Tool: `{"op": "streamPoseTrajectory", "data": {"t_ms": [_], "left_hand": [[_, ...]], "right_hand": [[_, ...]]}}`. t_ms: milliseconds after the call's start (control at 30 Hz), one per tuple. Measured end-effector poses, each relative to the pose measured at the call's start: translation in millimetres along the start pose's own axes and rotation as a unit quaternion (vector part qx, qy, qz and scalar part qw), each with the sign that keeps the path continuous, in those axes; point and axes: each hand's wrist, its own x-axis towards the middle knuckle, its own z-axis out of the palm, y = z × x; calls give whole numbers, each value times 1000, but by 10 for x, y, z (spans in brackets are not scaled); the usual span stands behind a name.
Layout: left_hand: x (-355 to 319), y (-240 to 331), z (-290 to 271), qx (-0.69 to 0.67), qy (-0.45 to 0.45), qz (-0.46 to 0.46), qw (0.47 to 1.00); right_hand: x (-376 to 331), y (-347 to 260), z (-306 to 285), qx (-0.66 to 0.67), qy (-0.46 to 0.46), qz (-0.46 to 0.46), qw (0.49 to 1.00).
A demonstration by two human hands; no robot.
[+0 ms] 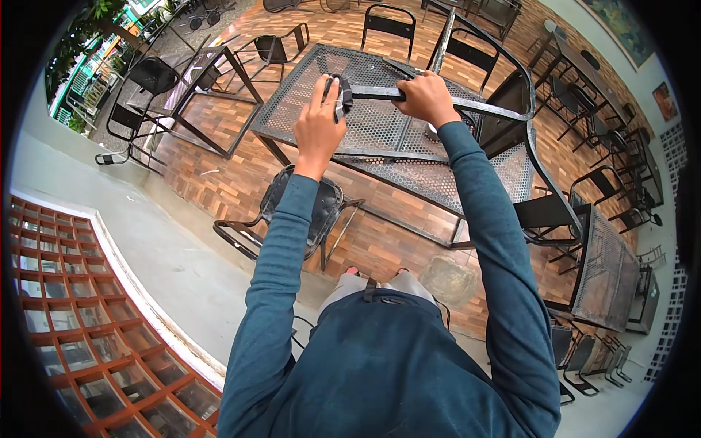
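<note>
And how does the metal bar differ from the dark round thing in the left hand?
The metal bar is long and narrow, while the dark round thing is short and curved. The bar is paler; the round thing is black and grey. The right hand grips the bar; the left hand holds the round thing. Both show against the mesh table.

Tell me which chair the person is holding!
The black-framed chair tipped over on the mesh table. The right hand grips it, while no hand grips the others, such as the floor chair seen below the left hand.
</note>
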Motion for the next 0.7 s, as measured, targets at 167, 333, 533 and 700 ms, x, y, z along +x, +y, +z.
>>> {"op": "streamPoseTrajectory", "data": {"t_ms": [167,333,533,700], "left_hand": [[33,-178,-32,6,-13,32,999],[-1,-167,-28,25,-15,23,999],[31,-154,-137,22,-53,50,997],[154,-84,-165,14,-96,26,995]], "right_hand": [[0,-11,28,-8,-19,9,1000],[18,-24,63,-7,-15,19,1000],[3,-44,67,-11,9,11,1000],[-15,-75,27,-27,-2,21,999]]}}
